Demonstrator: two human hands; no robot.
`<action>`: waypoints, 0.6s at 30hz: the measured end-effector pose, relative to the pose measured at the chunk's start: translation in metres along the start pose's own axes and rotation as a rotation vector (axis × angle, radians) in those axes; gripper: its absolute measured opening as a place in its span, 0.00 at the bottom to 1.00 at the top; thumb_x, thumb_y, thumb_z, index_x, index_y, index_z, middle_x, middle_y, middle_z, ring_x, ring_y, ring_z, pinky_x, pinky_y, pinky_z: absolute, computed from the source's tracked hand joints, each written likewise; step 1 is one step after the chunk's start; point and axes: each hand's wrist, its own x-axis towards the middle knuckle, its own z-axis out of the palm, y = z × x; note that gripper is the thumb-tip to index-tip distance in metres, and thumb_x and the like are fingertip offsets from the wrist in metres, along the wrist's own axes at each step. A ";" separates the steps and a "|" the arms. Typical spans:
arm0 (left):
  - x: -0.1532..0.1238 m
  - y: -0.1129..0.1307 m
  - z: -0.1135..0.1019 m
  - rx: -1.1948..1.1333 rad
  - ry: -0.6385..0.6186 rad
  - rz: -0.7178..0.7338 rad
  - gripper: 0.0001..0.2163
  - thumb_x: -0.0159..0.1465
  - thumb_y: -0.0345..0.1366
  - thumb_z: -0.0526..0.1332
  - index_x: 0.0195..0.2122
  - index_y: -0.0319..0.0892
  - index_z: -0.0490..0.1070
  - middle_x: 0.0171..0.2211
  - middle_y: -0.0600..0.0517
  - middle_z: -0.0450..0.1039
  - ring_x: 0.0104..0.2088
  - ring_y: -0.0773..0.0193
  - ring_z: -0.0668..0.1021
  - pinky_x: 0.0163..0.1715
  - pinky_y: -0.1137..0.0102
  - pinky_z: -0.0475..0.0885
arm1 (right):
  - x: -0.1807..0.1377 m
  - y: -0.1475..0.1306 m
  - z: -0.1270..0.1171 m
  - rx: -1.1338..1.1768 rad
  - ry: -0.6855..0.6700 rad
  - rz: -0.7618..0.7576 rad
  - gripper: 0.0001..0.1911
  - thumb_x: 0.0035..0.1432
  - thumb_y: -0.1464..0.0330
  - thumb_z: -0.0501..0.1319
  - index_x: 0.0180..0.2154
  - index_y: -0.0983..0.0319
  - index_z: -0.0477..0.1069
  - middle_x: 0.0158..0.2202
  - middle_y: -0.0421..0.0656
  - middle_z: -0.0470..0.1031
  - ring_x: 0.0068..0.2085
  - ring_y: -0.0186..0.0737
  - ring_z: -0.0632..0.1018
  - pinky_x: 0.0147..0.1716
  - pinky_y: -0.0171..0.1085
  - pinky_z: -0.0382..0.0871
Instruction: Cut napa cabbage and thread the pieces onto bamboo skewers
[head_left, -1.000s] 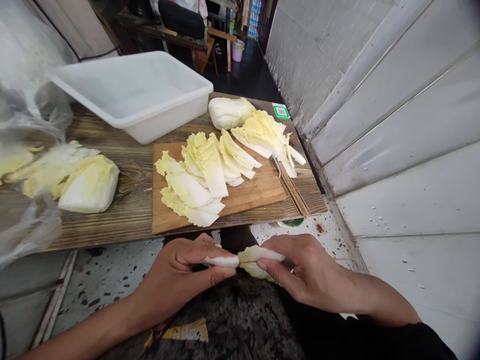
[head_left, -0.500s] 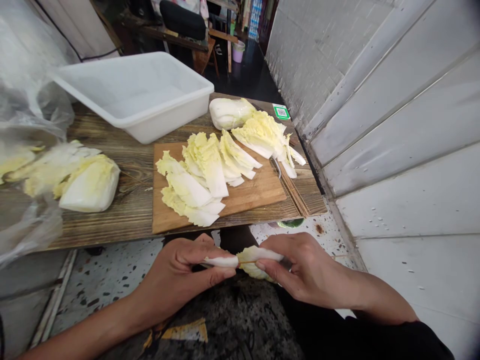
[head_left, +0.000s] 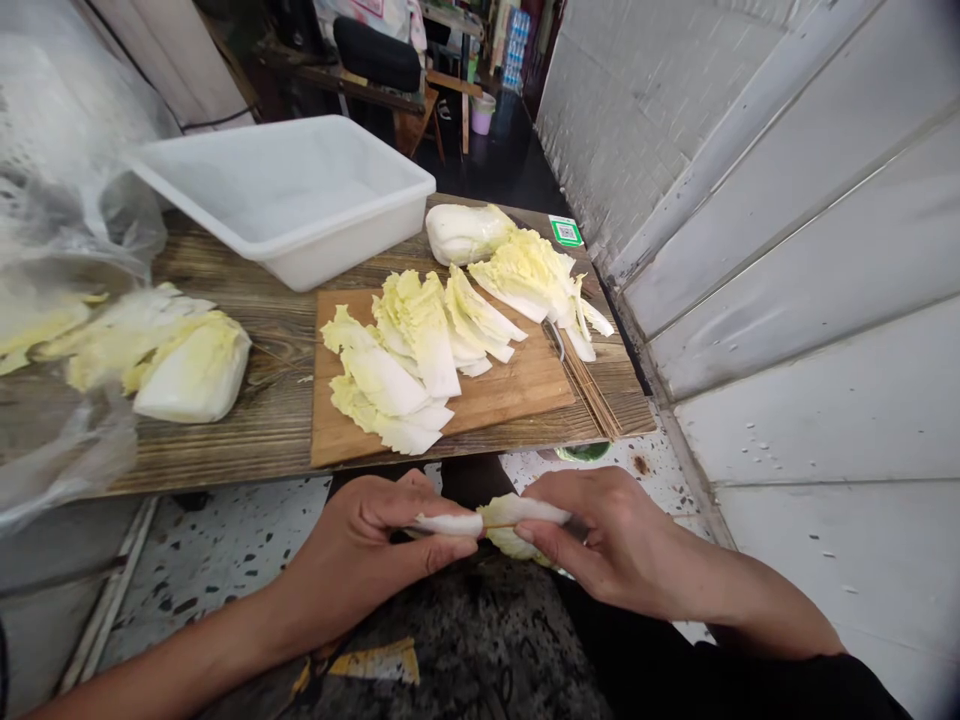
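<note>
Low over my lap, my left hand (head_left: 394, 535) pinches a white strip of napa cabbage leaf (head_left: 456, 524) between thumb and fingers. My right hand (head_left: 611, 535) is closed on another cabbage leaf (head_left: 529, 511), its pale yellow frill hanging below the fingers. A thin bamboo skewer (head_left: 498, 525) spans the small gap between the two leaves; its ends are hidden by the leaves and hands. Beyond my hands, several cut cabbage leaves (head_left: 416, 340) lie fanned on a wooden cutting board (head_left: 517, 385).
Bundled skewers (head_left: 589, 390) lie right of the board, near a leaf pile (head_left: 536, 275) and a cabbage piece (head_left: 465, 232). A white plastic tub (head_left: 352, 230) stands behind. Another cabbage (head_left: 199, 375) and a clear plastic bag (head_left: 82, 440) are left. A tiled wall (head_left: 795, 380) borders the right.
The view has shifted slightly, so the table and its contents appear a little farther right and lower. Both hands keep their grips, with hardly any movement between them.
</note>
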 end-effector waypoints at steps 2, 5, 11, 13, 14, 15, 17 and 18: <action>0.000 0.001 0.000 -0.001 -0.002 0.009 0.06 0.56 0.35 0.68 0.33 0.52 0.84 0.22 0.56 0.79 0.23 0.68 0.74 0.22 0.77 0.68 | -0.002 0.002 -0.007 -0.001 -0.058 0.004 0.11 0.66 0.64 0.57 0.44 0.63 0.73 0.32 0.41 0.76 0.28 0.33 0.72 0.28 0.31 0.62; -0.002 0.001 0.000 -0.024 0.022 0.018 0.06 0.55 0.35 0.68 0.33 0.52 0.84 0.22 0.56 0.79 0.23 0.68 0.75 0.23 0.78 0.69 | -0.012 0.009 -0.018 -0.013 -0.094 -0.002 0.25 0.63 0.59 0.63 0.58 0.61 0.64 0.43 0.44 0.78 0.26 0.31 0.71 0.28 0.32 0.64; -0.008 0.000 -0.005 -0.025 0.129 0.023 0.06 0.54 0.35 0.69 0.31 0.55 0.84 0.24 0.59 0.81 0.25 0.66 0.78 0.25 0.77 0.73 | -0.041 0.020 -0.021 -0.069 -0.103 0.083 0.13 0.71 0.62 0.53 0.38 0.60 0.71 0.27 0.38 0.72 0.26 0.32 0.68 0.29 0.33 0.60; -0.010 0.000 -0.006 -0.020 0.094 0.029 0.06 0.54 0.34 0.68 0.31 0.54 0.84 0.25 0.58 0.82 0.25 0.66 0.78 0.25 0.76 0.73 | -0.047 0.019 -0.017 -0.049 -0.112 0.066 0.18 0.72 0.63 0.49 0.31 0.61 0.68 0.25 0.38 0.66 0.27 0.33 0.66 0.28 0.34 0.58; -0.011 -0.001 -0.006 -0.025 0.060 0.029 0.06 0.55 0.34 0.68 0.31 0.53 0.84 0.25 0.58 0.82 0.25 0.66 0.78 0.26 0.76 0.74 | -0.049 0.019 -0.014 -0.030 -0.122 0.058 0.19 0.73 0.64 0.49 0.29 0.61 0.66 0.24 0.37 0.64 0.26 0.32 0.65 0.27 0.34 0.57; -0.012 -0.002 -0.006 -0.032 0.023 0.022 0.06 0.55 0.34 0.68 0.31 0.53 0.84 0.26 0.57 0.82 0.26 0.66 0.78 0.28 0.75 0.74 | -0.051 0.018 -0.010 -0.010 -0.137 0.056 0.19 0.73 0.64 0.48 0.29 0.61 0.65 0.24 0.37 0.63 0.26 0.32 0.63 0.27 0.34 0.56; -0.014 -0.007 -0.005 -0.056 -0.031 0.012 0.05 0.56 0.34 0.69 0.31 0.53 0.84 0.26 0.57 0.83 0.26 0.65 0.78 0.29 0.74 0.74 | -0.056 0.018 -0.004 0.033 -0.160 0.067 0.18 0.72 0.64 0.48 0.29 0.61 0.64 0.24 0.36 0.61 0.25 0.32 0.62 0.26 0.34 0.55; -0.016 -0.011 -0.004 -0.073 -0.044 0.007 0.05 0.56 0.35 0.69 0.31 0.53 0.84 0.25 0.56 0.83 0.26 0.65 0.78 0.29 0.73 0.74 | -0.058 0.017 -0.001 0.053 -0.166 0.081 0.18 0.72 0.65 0.48 0.29 0.61 0.64 0.24 0.36 0.59 0.25 0.31 0.61 0.25 0.34 0.55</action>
